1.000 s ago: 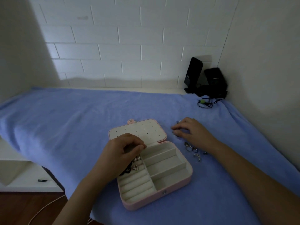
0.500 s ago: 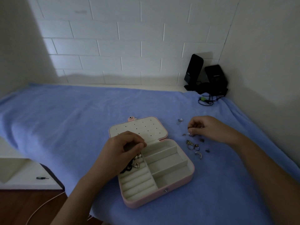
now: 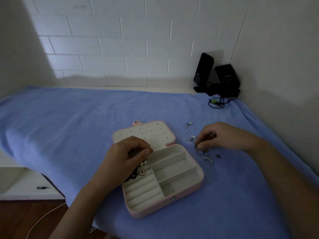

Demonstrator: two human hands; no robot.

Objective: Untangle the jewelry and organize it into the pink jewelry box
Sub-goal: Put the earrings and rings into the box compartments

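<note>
Left hand (image 3: 127, 157) curls over the pink jewelry box (image 3: 181, 200), hold unclear; right hand (image 3: 222, 137) pinches a loose piece (image 3: 197, 148) I'd box next.

Mid-frame on the cloth (image 3: 69, 126) sits the open jewelry box (image 3: 172, 200), its lid (image 3: 146, 131) lying flat behind it. The left hand (image 3: 127, 157) is over the box's upper-left corner, above a few pieces of jewelry (image 3: 142, 171) in the left compartment. Right of the box the right hand (image 3: 222, 137) rests on the cloth, with loose rings (image 3: 204, 153) just below its fingertips and small pieces (image 3: 188, 125) to its upper left. The speakers (image 3: 217, 78) stand in the far corner at upper right, with a cable (image 3: 217, 103) before them.
</note>
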